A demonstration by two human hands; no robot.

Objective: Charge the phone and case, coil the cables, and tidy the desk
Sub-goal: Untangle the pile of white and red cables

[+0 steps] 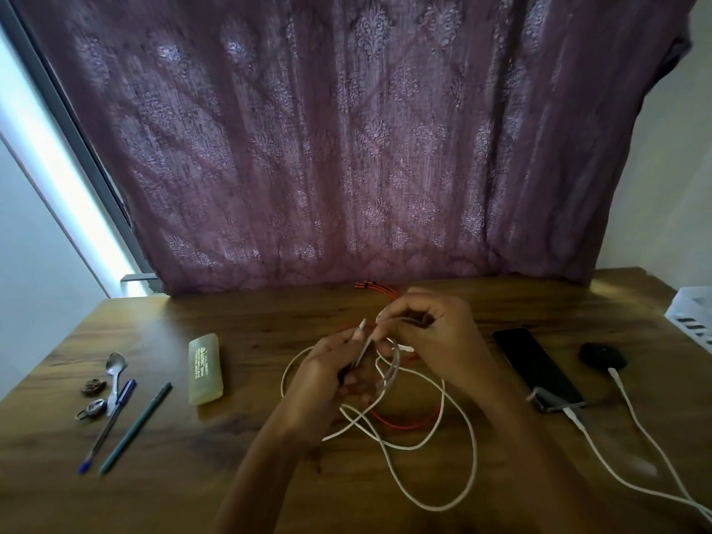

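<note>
A wooden bench (231, 475) with dark grain fills the lower half of the frame, backed by a purple curtain (346, 148) of coarse weave with a pale floral print. At lower left lie a metal spoon (115, 366), two small metal trinkets (93, 387), a blue pen (108, 425) and a dark green pen (136, 427), both slanted, and a yellowish translucent plastic box (205, 370) with rounded ends. At centre the left hand (335, 364) pinches the plug end of a thin white cable (476, 445), while the right hand (431, 329) has its fingers curled round gathered turns of it; loose loops sprawl over the bench toward the bottom of the frame. An orange cable (402, 427) lies under those loops and partly behind the hands. At centre right a flat black phone (535, 364) and, just beyond it, a rounded black charging case (603, 354) each have a white lead plugged in. A white slotted basket (693, 314) sits at the right edge
</note>
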